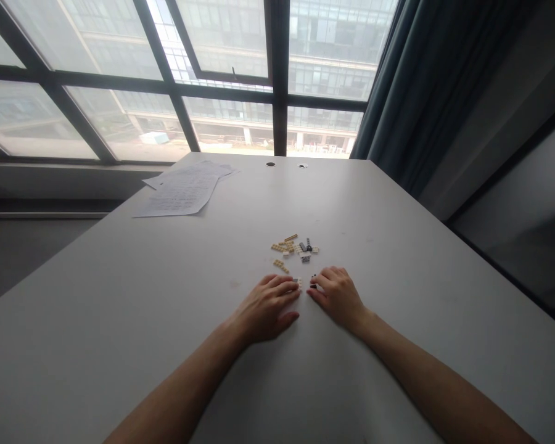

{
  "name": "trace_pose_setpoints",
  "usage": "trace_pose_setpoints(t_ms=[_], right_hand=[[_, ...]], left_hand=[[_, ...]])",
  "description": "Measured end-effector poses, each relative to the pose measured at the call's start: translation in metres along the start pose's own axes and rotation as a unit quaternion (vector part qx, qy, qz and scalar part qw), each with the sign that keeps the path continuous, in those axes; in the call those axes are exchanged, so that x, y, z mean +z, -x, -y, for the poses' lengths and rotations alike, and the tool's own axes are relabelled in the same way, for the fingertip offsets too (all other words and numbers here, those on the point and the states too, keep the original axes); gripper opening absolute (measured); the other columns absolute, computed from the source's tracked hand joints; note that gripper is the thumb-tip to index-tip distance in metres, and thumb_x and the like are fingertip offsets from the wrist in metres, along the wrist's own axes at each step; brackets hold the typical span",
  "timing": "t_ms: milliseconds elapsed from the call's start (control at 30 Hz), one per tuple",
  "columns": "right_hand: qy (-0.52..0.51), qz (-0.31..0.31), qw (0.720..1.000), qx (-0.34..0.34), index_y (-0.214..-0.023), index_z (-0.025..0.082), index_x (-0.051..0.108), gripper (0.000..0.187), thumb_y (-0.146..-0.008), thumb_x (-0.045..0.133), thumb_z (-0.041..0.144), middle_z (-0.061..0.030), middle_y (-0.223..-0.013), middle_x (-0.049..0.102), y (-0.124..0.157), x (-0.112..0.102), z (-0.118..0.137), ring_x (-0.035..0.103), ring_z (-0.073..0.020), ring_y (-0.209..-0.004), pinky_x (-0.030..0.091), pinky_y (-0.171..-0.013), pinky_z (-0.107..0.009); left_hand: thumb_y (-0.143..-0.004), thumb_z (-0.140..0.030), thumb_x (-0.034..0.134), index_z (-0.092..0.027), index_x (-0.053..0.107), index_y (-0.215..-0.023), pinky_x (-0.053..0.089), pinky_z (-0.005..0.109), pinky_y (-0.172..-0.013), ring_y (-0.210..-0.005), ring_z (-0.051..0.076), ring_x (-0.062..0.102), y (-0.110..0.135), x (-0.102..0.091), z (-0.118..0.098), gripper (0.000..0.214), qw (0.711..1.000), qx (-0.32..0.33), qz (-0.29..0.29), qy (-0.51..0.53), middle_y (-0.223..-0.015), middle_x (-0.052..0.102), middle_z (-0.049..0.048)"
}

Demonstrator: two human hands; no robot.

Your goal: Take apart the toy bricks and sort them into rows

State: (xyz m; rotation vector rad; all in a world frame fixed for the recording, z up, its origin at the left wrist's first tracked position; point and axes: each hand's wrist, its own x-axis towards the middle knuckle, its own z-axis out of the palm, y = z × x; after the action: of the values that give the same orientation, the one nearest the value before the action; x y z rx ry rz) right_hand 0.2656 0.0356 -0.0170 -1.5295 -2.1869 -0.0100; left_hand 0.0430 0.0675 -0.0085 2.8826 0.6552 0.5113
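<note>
Between my fingertips, two small items: pale piece (298,282), touching my left hand (269,306), which lies flat and released, palm down on the white table (398,246); dark piece (313,285), pinched at the curled thumb and forefinger of my right hand (337,297). Just beyond both hands: tan plate (281,266), lying alone. Slightly farther ahead: loose pile of bricks (296,248), tan, white and grey. Well beyond my left hand: paper sheets (185,188), near the table's far edge.
</note>
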Motion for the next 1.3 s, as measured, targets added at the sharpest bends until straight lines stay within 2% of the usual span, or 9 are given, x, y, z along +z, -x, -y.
trace_pose_setpoints(t_ms=[133, 233, 400, 700, 833, 1000, 1300], right_hand=[[-0.028, -0.026, 0.999, 0.031, -0.107, 0.020, 0.067, 0.034, -0.077, 0.075, 0.035, -0.0085, -0.104, 0.062, 0.001, -0.004, -0.007, 0.053, -0.0256, -0.099, 0.040, -0.089, -0.039], [-0.049, -0.007, 0.998, 0.042, -0.113, 0.020, 0.065, 0.043, -0.074, 0.077, 0.034, -0.0095, -0.115, 0.060, 0.000, -0.006, -0.014, 0.051, -0.0275, -0.109, 0.039, -0.094, -0.042], [-0.076, 0.025, 0.996, 0.041, -0.108, 0.023, 0.067, 0.031, -0.078, 0.072, 0.031, -0.0081, -0.118, 0.060, 0.000, -0.005, -0.017, 0.049, -0.0266, -0.113, 0.036, -0.098, -0.045], [-0.090, 0.007, 0.996, 0.023, -0.108, 0.023, 0.067, 0.030, -0.080, 0.070, 0.029, -0.0091, -0.117, 0.061, 0.002, -0.005, -0.017, 0.050, -0.0264, -0.112, 0.037, -0.097, -0.046], [-0.100, -0.003, 0.995, 0.017, -0.103, 0.025, 0.069, 0.023, -0.081, 0.065, 0.021, -0.0070, -0.115, 0.062, 0.002, -0.004, -0.019, 0.050, -0.0250, -0.111, 0.036, -0.097, -0.044], [-0.099, -0.004, 0.995, 0.017, -0.103, 0.025, 0.070, 0.027, -0.080, 0.061, 0.014, -0.0057, -0.116, 0.062, 0.002, -0.002, -0.020, 0.050, -0.0238, -0.111, 0.036, -0.096, -0.042], [-0.086, -0.004, 0.996, 0.006, -0.103, 0.024, 0.069, 0.022, -0.081, 0.066, 0.020, -0.0074, -0.116, 0.062, 0.002, -0.002, -0.018, 0.050, -0.0252, -0.111, 0.036, -0.097, -0.044]], left_hand=[[-0.090, -0.041, 0.053, -0.020, 0.058, -0.124, 0.035, 0.046, -0.106, -0.127, 0.028, 0.047, 0.002, 0.000, -0.001, 0.041, 1.000, -0.008, -0.016, -0.014, -0.133, 0.057, 0.0101], [-0.089, -0.043, 0.054, -0.020, 0.058, -0.124, 0.034, 0.048, -0.107, -0.130, 0.029, 0.044, 0.001, 0.000, -0.002, 0.042, 1.000, -0.015, -0.015, -0.022, -0.136, 0.055, 0.0106], [-0.088, -0.044, 0.055, -0.020, 0.059, -0.124, 0.033, 0.049, -0.108, -0.130, 0.030, 0.044, -0.001, -0.002, -0.003, 0.043, 1.000, -0.018, 0.002, -0.016, -0.136, 0.055, 0.0106], [-0.089, -0.046, 0.055, -0.022, 0.057, -0.127, 0.031, 0.051, -0.110, -0.132, 0.031, 0.041, 0.001, -0.001, -0.003, 0.046, 0.999, -0.020, -0.003, -0.030, -0.139, 0.052, 0.0114], [-0.088, -0.053, 0.053, -0.026, 0.051, -0.134, 0.023, 0.056, -0.112, -0.139, 0.034, 0.031, -0.003, 0.003, -0.010, 0.053, 0.998, -0.037, 0.003, -0.051, -0.147, 0.043, 0.0107], [-0.088, -0.061, 0.049, -0.028, 0.048, -0.137, 0.014, 0.061, -0.114, -0.143, 0.037, 0.019, -0.011, 0.009, -0.017, 0.060, 0.997, -0.040, 0.015, -0.059, -0.153, 0.034, 0.0102], [-0.087, -0.062, 0.050, -0.025, 0.047, -0.139, 0.011, 0.062, -0.115, -0.143, 0.037, 0.020, -0.012, 0.008, -0.017, 0.064, 0.997, -0.046, 0.007, -0.061, -0.151, 0.036, 0.0110]])
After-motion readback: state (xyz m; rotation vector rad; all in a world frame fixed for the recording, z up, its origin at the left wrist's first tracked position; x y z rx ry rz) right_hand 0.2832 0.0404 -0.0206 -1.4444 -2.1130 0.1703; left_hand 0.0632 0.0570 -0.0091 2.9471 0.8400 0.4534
